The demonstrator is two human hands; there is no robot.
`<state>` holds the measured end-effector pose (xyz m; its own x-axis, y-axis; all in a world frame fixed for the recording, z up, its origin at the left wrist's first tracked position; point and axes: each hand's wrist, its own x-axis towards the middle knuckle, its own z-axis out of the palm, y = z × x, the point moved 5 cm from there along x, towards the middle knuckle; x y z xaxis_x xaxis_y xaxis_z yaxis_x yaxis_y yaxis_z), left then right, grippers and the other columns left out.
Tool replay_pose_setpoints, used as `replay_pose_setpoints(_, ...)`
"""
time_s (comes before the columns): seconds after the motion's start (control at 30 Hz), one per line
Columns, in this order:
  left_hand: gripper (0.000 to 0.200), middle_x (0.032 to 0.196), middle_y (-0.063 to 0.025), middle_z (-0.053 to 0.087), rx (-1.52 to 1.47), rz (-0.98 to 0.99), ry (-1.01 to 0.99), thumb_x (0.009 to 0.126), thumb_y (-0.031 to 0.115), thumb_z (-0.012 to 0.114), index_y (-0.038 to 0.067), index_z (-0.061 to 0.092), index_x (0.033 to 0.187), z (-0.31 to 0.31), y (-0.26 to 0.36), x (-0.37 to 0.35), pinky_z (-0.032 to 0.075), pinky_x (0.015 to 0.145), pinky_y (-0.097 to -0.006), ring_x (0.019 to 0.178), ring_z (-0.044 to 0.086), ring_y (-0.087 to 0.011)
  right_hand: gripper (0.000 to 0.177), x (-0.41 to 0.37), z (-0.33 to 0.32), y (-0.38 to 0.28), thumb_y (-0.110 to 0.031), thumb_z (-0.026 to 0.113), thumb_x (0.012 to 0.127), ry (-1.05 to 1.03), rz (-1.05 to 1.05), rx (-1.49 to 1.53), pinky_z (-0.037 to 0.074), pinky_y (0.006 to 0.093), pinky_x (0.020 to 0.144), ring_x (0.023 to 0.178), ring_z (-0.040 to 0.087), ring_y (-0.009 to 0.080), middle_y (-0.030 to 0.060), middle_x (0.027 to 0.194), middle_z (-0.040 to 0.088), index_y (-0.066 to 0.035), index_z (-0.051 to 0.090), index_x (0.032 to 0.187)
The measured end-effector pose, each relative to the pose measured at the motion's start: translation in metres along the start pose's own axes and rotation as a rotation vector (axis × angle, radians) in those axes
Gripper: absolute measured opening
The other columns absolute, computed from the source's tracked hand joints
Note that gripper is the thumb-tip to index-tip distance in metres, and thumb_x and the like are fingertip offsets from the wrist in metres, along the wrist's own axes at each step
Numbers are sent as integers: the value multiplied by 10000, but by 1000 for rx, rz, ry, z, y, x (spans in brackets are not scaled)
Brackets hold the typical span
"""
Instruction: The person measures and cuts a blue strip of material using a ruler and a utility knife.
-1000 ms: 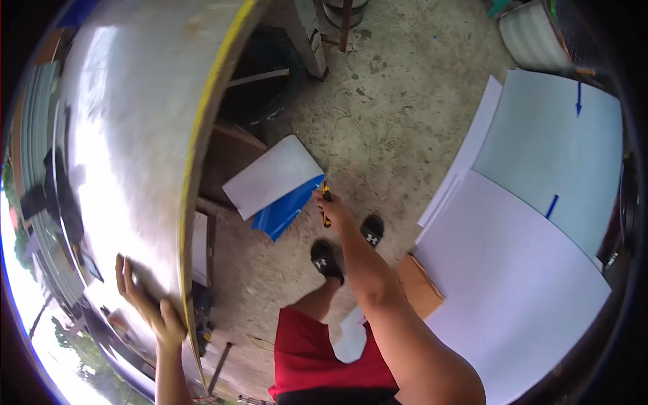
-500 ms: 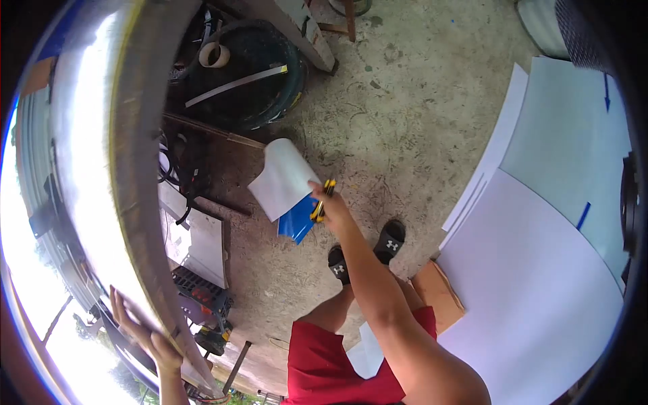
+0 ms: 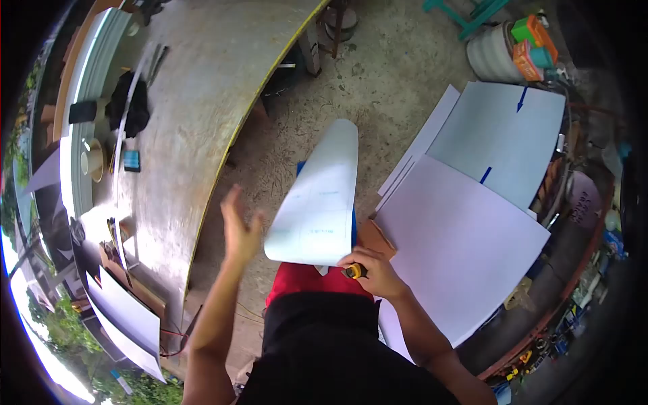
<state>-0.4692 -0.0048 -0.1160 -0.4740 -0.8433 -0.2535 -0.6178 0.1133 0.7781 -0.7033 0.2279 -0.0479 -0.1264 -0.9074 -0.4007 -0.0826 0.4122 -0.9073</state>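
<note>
My right hand point(image 3: 371, 272) grips a yellow and black cutter point(image 3: 355, 271) and pinches the lower right corner of a curled white sheet point(image 3: 317, 202). Blue material point(image 3: 354, 226) shows along the sheet's right edge, and faint printed lines run across its white face. To the left of the sheet, my left hand point(image 3: 241, 226) is raised with fingers apart, touching nothing and slightly blurred.
A long metal-topped table point(image 3: 196, 74) with a yellow edge stands at the left, with a tape roll point(image 3: 92, 162) on it. Large white panels point(image 3: 466, 243) lie at the right. Behind them is a round container point(image 3: 491, 54) holding boxes.
The view has turned and the table now shows from above. My right hand has drawn the sheet in near my body. My left hand has come off the table edge.
</note>
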Motion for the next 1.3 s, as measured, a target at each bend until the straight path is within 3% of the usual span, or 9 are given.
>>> replay_pose_setpoints(0.13,877,1504,-239,482,-883,-1030,-370,982,313,747,-16,231,1610,66,-15,-113,485,1100,-418,1352,527,-316,353,-36,-5,-47,77,700,800,-124,32,-131,529,370,840,992,700,318,114,1009,693,-83,647,1111)
replay_pose_setpoints(0.5,634,1523,-215,523,-198,-41,-165,1068,492,519,43,495,1515,-35,35,-108,427,1143,-439,1379,530,-320,382,-69,47,-166,-62,755,923,-39,108,-139,518,300,744,873,695,210,145,935,712,-72,599,1272)
replay_pose_setpoints(0.57,650,1618,-155,434,-760,128,-501,1102,528,399,83,438,1574,-35,92,-103,229,1261,-413,1524,345,-301,379,-67,54,-199,-59,758,924,-100,62,-182,513,293,723,853,671,171,114,923,713,-70,602,1269)
replay_pose_setpoints(0.77,771,1606,-259,405,-33,-161,-1235,1097,617,249,26,458,1546,22,7,-149,271,1247,-379,1519,357,-344,397,-86,36,-258,-3,797,871,-88,-129,-163,486,269,722,814,622,106,54,901,673,-11,602,1217)
replay_pose_setpoints(0.93,827,1597,-176,461,-1034,-219,-569,1066,681,260,42,487,1539,-3,31,-160,261,1253,-442,1538,331,-312,400,-95,24,-279,22,793,857,-98,-139,-3,467,252,722,814,610,107,69,895,669,11,588,1200)
replay_pose_setpoints(1.07,777,1540,-154,538,-1082,-54,-753,1071,671,264,128,390,1611,-36,75,-178,245,1255,-451,1524,361,-295,370,-83,30,-290,9,789,866,-135,-148,13,472,248,717,809,606,103,56,901,671,12,597,1182)
replay_pose_setpoints(1.13,636,1404,-223,631,181,-218,-527,1068,577,404,101,597,1444,-17,6,-174,332,1204,-447,1365,555,-354,342,-73,24,-301,-20,793,868,-119,-175,0,488,246,732,814,618,100,45,907,676,9,615,1158)
replay_pose_setpoints(1.2,474,1292,-242,675,-371,-387,203,1056,407,521,31,660,1309,-9,-53,-185,500,1028,-415,1245,636,-350,339,-64,5,-308,-27,794,866,-69,-255,12,494,248,740,817,626,104,44,908,677,7,620,1154)
replay_pose_setpoints(1.3,520,1302,-184,681,-886,-407,295,1069,416,514,-5,590,1364,-40,-16,-220,455,1089,-410,1253,618,-316,308,-56,-13,-313,-43,790,869,91,-276,167,498,246,782,847,627,111,36,932,656,3,645,1137)
